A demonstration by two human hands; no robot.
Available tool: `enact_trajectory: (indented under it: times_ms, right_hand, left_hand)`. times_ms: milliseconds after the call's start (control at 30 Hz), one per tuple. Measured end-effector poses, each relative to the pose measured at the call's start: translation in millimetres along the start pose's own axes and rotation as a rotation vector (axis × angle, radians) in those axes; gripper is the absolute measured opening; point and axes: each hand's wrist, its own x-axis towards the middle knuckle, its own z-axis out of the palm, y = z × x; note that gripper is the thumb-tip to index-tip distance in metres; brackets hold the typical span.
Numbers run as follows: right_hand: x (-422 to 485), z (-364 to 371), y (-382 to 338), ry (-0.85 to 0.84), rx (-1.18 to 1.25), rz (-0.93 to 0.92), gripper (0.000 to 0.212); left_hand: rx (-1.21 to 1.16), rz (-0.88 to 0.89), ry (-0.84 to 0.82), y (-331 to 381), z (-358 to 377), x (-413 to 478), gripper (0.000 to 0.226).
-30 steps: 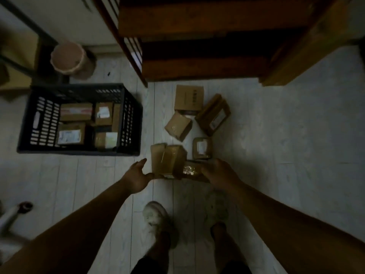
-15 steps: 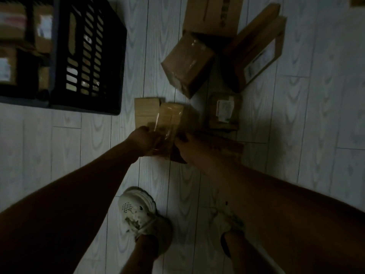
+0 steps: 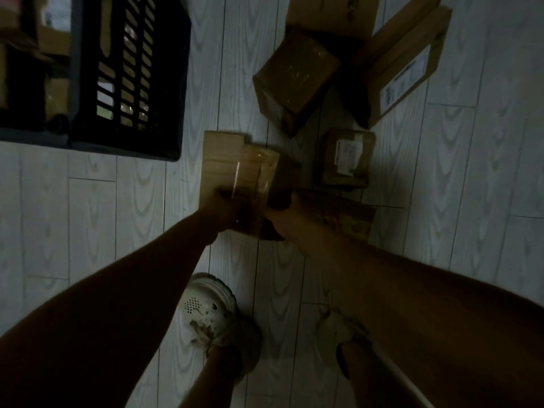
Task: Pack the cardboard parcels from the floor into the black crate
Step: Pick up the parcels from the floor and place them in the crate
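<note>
While both hands held one taped parcel low over the floor, just right of the black crate, five more parcels lay beyond it: a tilted box, a top box cut by the frame edge, a long labelled box, a small labelled box and a flat box partly under the right forearm. The left hand gripped the parcel's near left edge and the right hand its near right corner, fingers blurred by the dimness. A paler cardboard panel touched the parcel's left side. Parcels inside the crate were too dark to count. Two pale shoes stood on pale wood-grain planks.
</note>
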Motion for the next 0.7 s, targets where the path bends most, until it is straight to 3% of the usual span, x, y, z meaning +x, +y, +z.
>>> enact_trajectory:
  times_ms: [67, 267, 433, 567, 700]
  right_hand:
    - [0.7, 4.1, -1.0, -0.025, 0.028, 0.047, 0.087]
    - [-55.6, -22.7, -36.9, -0.022, 0.074, 0.005, 0.075]
    - [-178.3, -52.9, -114.8, -0.02, 0.124, -0.144, 0.063]
    - [-299.1, -62.6, -171.8, -0.007, 0.169, -0.236, 0.06]
    - [-405.9, -59.3, -210.5, -0.022, 0.23, -0.337, 0.056]
  left_hand:
    - [-0.044, -0.003, -0.01, 1.9, 1.8, -2.3, 0.014]
    - [-0.256, -0.017, -0.032, 38.9, -23.4, -72.8, 0.019]
    - [-0.299, 0.049, -0.052, 110.8, -73.3, -186.7, 0.019]
    - [-0.331, 0.082, -0.17, 166.4, -118.4, -305.7, 0.021]
    - [-0.323, 0.217, -0.224, 204.1, -154.4, -413.3, 0.018]
